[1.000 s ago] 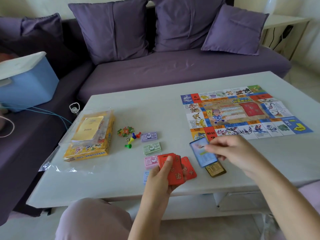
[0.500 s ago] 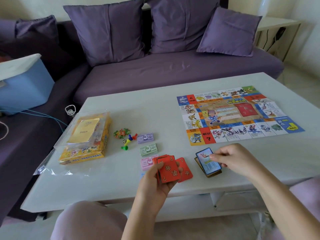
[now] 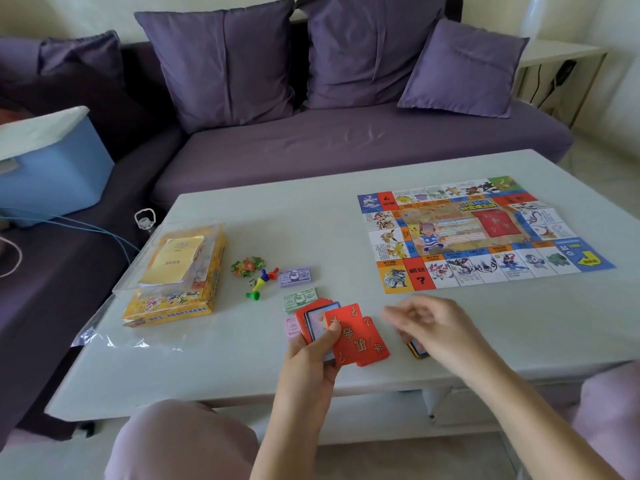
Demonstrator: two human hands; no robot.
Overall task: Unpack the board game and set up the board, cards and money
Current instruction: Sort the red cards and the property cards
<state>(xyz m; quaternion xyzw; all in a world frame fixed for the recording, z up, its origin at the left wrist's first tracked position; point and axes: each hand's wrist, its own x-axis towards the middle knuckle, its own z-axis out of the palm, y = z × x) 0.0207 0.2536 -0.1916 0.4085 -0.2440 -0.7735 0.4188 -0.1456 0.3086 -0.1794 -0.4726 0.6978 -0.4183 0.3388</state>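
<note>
The left hand [image 3: 311, 362] holds a fan of red cards [image 3: 360, 341]. The thumb presses on the front of the fan and the fingers curl round the back. One blue card [image 3: 318, 323] peeks out in the fan, behind the front red card.

Just to the right of this grip is the right hand [image 3: 433, 327]. It looks blurry. Its fingers are loose and a little bent, and they point at the fan but do not touch it. They pinch nothing. Under that hand, a small pile of cards [image 3: 418, 351] lies on the white table [image 3: 225, 368], and only its edge shows.

Right behind the held fan, partly hidden by it, sit a pink money stack [image 3: 291, 329] and a green money stack [image 3: 300, 299]. A purple money stack [image 3: 296, 277] lies a bit farther away. To the left of the purple money are small coloured pawns [image 3: 264, 279] and a little heap of green and orange pieces [image 3: 247, 266].

Farther left of the grip is the yellow game box [image 3: 187, 299], with a clear plastic cover and a yellow booklet [image 3: 175, 259] on top.

Far past the right hand, the game board [image 3: 478, 233] lies open and flat on the table.
</note>
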